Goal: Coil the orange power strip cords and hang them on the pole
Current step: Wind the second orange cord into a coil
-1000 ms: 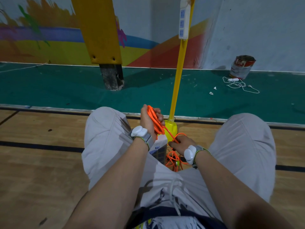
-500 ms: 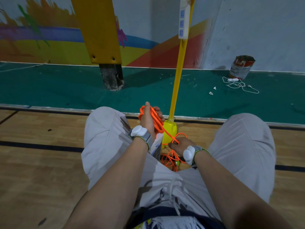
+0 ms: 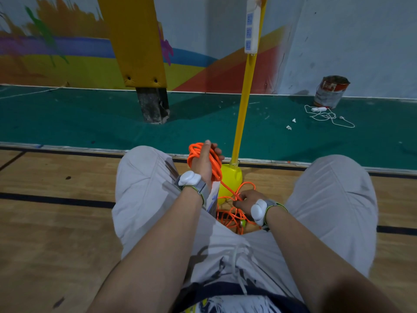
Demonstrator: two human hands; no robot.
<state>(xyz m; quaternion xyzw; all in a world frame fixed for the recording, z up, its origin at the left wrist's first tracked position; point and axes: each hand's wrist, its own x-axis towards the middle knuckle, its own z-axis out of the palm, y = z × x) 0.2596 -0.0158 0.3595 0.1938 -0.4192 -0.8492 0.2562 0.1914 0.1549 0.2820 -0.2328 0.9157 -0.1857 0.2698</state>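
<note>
My left hand (image 3: 205, 161) is raised between my knees with loops of the orange cord (image 3: 215, 164) wound around it. A strand runs down from it to my right hand (image 3: 247, 198), which pinches the cord low by the floor. Loose orange cord (image 3: 230, 216) lies tangled under that hand. A white power strip body (image 3: 213, 199) shows partly below my left wrist. The yellow pole (image 3: 244, 93) rises from its yellow base (image 3: 231, 177) just behind my hands. Another white power strip (image 3: 252, 28) hangs high on the pole.
I sit on a wooden floor (image 3: 56, 222) with my knees spread. A green floor strip (image 3: 67, 120) lies beyond. A padded yellow post (image 3: 135, 41) stands at the back left. A paint can (image 3: 330, 91) and a white cable (image 3: 327, 115) sit at the back right.
My left hand has turned and lifted slightly, with another loop of orange cord laid over it. My right hand stayed low on the strand.
</note>
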